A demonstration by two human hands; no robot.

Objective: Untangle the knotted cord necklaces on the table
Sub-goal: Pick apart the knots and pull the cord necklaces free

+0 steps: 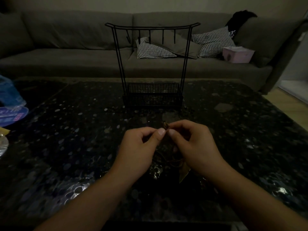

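Observation:
A small brown knot of cord [165, 125] is pinched between the fingertips of both hands above the dark speckled table [66, 130]. My left hand [141, 147] grips it from the left, my right hand [191, 144] from the right. Brown cord loops [173, 160] hang down between my wrists to the table. A pale leaf-shaped pendant [183, 174] lies below my right wrist, and a shiny metal pendant [155, 170] lies beside it. The room is dim, so the cords are hard to follow.
A black wire jewellery stand [152, 67] with hooks and a basket base stands at the table's far middle. Blue plastic packaging [10, 104] lies at the left edge. Behind is a grey sofa [66, 47] with checked cushions [213, 42] and a pink tissue box [237, 54].

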